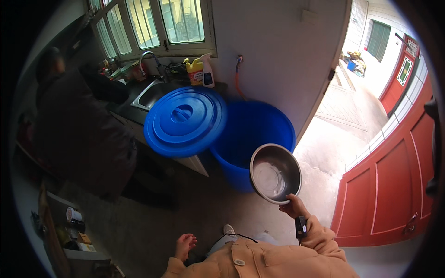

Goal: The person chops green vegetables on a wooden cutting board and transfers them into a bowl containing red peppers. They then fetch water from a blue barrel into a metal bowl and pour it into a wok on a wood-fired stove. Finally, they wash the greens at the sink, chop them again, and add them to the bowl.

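My right hand (293, 206) grips the lower rim of a round stainless steel basin (270, 176), tilted with its inside towards the camera. The basin overlaps the right front rim of a large blue plastic barrel (257, 128) in view; whether they touch I cannot tell. A round blue plastic lid (186, 121) with a recessed handle lies beside the barrel, over the counter's corner and part of the sink. Low in the middle, my left hand (186, 246) is held near my body, its fingers loosely curled and nothing seen in it.
Another person (83, 135) in dark clothes stands at the counter on the left. A steel sink (150, 95), a yellow jug (194, 72) and a spray bottle (207, 72) are below the window. The red door (386, 187) stands open at right. A shelf (83, 254) holds jars at lower left.
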`<state>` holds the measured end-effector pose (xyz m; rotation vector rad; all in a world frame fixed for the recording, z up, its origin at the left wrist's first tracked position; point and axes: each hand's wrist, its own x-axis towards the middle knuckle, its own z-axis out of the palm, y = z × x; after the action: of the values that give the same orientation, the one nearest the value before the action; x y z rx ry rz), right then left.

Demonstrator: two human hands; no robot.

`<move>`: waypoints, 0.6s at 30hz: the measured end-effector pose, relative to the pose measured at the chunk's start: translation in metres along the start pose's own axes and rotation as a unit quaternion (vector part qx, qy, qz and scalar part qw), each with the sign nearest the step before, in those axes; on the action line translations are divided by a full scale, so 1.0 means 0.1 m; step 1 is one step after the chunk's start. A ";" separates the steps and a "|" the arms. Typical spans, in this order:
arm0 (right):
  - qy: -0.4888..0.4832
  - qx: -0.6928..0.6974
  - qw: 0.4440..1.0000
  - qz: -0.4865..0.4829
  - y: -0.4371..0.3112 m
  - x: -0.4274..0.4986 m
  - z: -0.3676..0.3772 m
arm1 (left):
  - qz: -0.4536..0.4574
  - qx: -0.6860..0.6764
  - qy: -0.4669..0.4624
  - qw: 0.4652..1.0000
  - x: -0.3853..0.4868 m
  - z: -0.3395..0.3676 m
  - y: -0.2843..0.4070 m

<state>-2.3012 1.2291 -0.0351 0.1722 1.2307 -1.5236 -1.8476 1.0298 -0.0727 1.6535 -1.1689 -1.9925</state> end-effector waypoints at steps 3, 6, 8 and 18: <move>0.032 -0.021 0.999 0.012 -0.30 0.60 0.24 | 0.027 -0.025 0.043 0.998 0.29 -0.07 0.36; 0.041 -0.008 0.999 -0.001 -0.65 1.36 0.35 | 0.012 -0.052 0.044 0.998 0.50 -0.12 0.49; 0.091 -0.121 0.988 0.010 -0.92 1.95 0.30 | -0.001 -0.060 0.060 0.996 0.60 -0.08 0.49; 0.397 -0.560 0.724 -0.073 -1.61 3.76 0.09 | -0.062 -0.168 0.190 0.965 0.60 0.16 0.40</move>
<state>-2.5653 0.9564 -0.1882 -0.1105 2.7097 -0.5252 -1.8905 0.9712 -0.0837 1.8473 -0.5696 -1.7143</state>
